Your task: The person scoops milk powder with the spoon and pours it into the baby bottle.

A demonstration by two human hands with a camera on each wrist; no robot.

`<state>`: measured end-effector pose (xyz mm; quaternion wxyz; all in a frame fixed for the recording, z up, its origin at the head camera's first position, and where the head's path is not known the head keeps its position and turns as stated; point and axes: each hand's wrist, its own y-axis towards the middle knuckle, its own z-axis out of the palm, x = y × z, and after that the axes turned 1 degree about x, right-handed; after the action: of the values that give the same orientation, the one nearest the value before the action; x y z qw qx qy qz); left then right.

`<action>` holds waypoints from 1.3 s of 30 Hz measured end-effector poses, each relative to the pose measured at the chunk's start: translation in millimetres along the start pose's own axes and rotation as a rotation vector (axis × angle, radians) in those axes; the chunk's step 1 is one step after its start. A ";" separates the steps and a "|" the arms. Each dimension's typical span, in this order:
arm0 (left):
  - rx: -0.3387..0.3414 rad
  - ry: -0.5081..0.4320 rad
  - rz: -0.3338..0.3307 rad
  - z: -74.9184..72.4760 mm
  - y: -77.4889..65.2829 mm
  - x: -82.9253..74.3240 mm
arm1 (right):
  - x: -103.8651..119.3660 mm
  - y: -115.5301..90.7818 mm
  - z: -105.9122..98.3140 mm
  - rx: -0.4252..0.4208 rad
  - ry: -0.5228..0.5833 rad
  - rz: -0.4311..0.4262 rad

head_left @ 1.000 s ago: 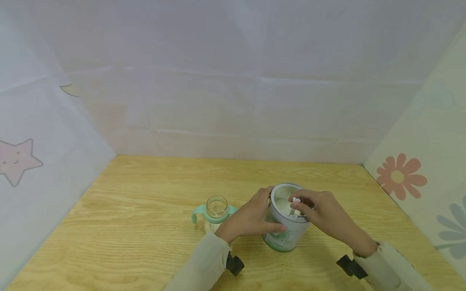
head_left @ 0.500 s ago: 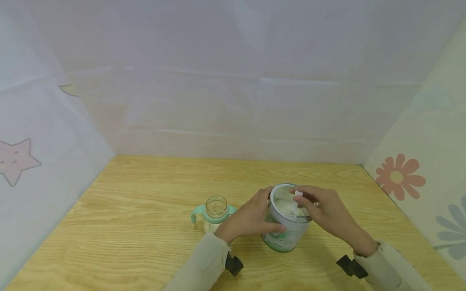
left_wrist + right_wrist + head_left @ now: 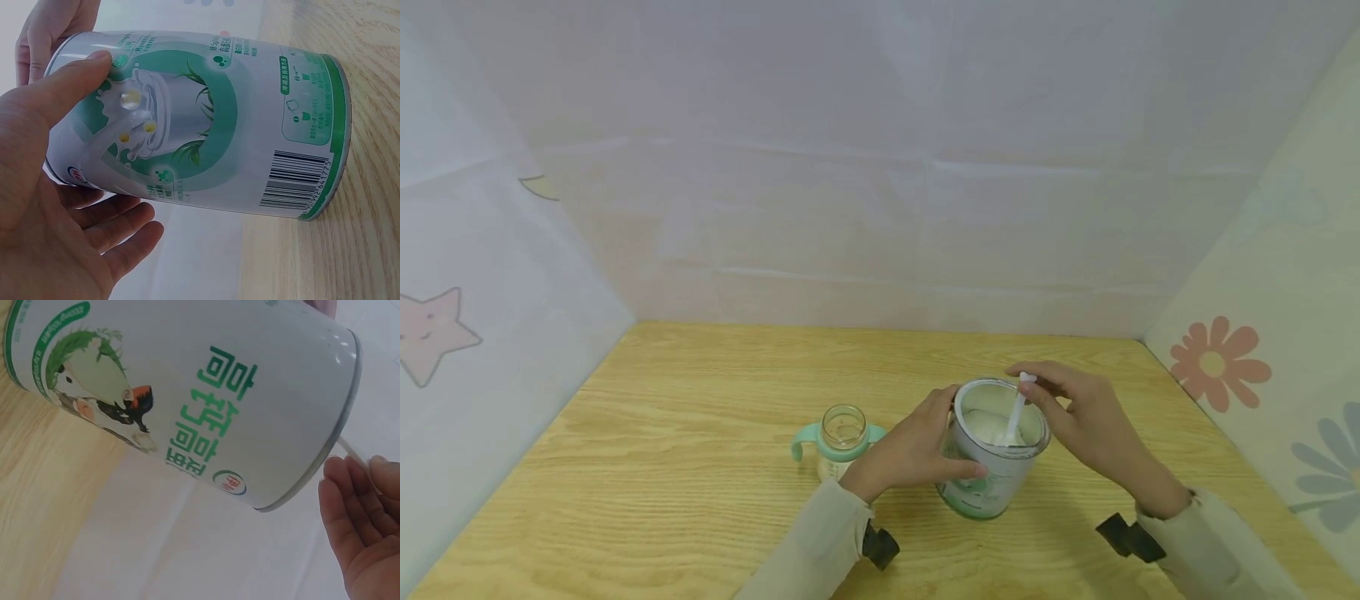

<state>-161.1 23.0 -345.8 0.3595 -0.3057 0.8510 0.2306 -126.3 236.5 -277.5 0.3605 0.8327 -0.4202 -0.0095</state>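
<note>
A white-and-green milk powder can (image 3: 1000, 485) stands lidless on the table, pale powder (image 3: 981, 423) showing inside. My left hand (image 3: 913, 447) holds the can's left side, thumb across its front and fingers around the back, as the left wrist view also shows near the can's rim (image 3: 65, 47). The thumb and fingers of my right hand (image 3: 1086, 421) pinch the top of a white scoop (image 3: 1016, 417). Its handle slants up over the rim while its lower end is down in the can. In the right wrist view, the thin handle (image 3: 352, 450) runs from the rim to my fingertips.
Left of the can stands a baby bottle (image 3: 841, 452) with mint-green handles and no cap, partly hidden by my left wrist. The wooden table (image 3: 662, 467) is bounded by a pale back wall (image 3: 880, 242) and printed side panels (image 3: 1247, 433).
My right hand has risen and moved right, drawing the scoop handle up and tilting it toward the can's right rim. The left hand and can stay in place.
</note>
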 end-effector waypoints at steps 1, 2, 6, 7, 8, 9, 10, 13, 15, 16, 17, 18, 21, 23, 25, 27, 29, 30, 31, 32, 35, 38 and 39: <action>-0.001 -0.001 0.000 0.1 0.0 -0.1 | 0.1 0.4 -0.8 -0.007 -0.006 -0.004; -0.002 -0.002 -0.001 0.1 -0.1 -0.3 | 0.4 0.9 -1.4 -0.013 -0.012 -0.005; -0.001 -0.007 -0.007 0.0 -0.2 -0.6 | 2.7 1.5 -2.6 -0.021 -0.002 -0.006; -0.001 -0.006 -0.009 -0.1 -0.2 -0.6 | 3.5 1.3 -2.7 -0.020 0.004 -0.006; 0.000 -0.005 -0.009 0.0 -0.1 -0.4 | 4.4 1.1 -2.7 -0.020 0.014 -0.006; 0.001 -0.005 -0.009 0.0 0.0 -0.3 | 5.3 0.6 -2.8 -0.018 0.022 -0.005; 0.001 -0.005 -0.009 0.1 0.0 -0.2 | 6.2 0.2 -2.7 -0.016 0.029 -0.007; 0.000 -0.001 -0.010 0.6 0.2 0.4 | 8.4 -1.2 -2.9 -0.010 0.051 -0.013; -0.002 0.000 -0.011 0.8 0.4 0.9 | 9.6 -1.7 -3.3 -0.006 0.060 -0.020; -0.003 0.001 -0.010 1.0 0.5 1.2 | 10.2 -1.8 -3.6 -0.004 0.063 -0.023; -0.004 0.001 -0.008 1.2 0.6 1.6 | 10.7 -1.9 -4.0 -0.003 0.067 -0.026; -0.006 0.001 -0.006 1.3 0.7 1.9 | 11.1 -1.8 -4.4 0.000 0.071 -0.029; -0.008 -0.001 0.002 1.6 0.8 2.5 | 12.3 -1.1 -5.9 0.006 0.081 -0.035; -0.008 -0.001 0.006 1.8 0.7 2.6 | 12.9 -0.3 -6.9 0.009 0.087 -0.039; -0.006 -0.002 0.008 1.8 0.7 2.8 | 13.3 0.7 -7.7 0.012 0.089 -0.039; -0.006 0.001 0.010 1.7 0.9 3.1 | 13.4 2.2 -8.0 0.010 0.083 -0.041; -0.004 0.004 0.012 1.6 1.0 3.2 | 13.6 3.6 -8.5 0.008 0.079 -0.043; -0.004 0.006 0.013 1.6 1.1 3.3 | 13.7 4.5 -8.6 0.007 0.081 -0.046; -0.003 0.007 0.014 1.5 1.2 3.2 | 13.7 5.5 -8.8 0.005 0.081 -0.049; -0.003 0.008 0.014 1.4 1.1 3.2 | 13.7 6.4 -9.0 0.002 0.080 -0.053; -0.004 0.008 0.018 1.3 1.1 3.4 | 13.5 9.4 -10.1 -0.006 0.081 -0.057; -0.007 0.010 0.023 1.5 1.4 3.8 | 13.3 12.7 -11.5 -0.016 0.068 -0.058; -0.009 0.011 0.024 1.5 1.5 4.0 | 13.2 14.0 -12.0 -0.019 0.061 -0.062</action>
<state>-163.6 23.6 -349.5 0.3505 -0.2983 0.8555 0.2373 -123.6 228.8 -256.3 0.3807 0.8418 -0.3827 0.0009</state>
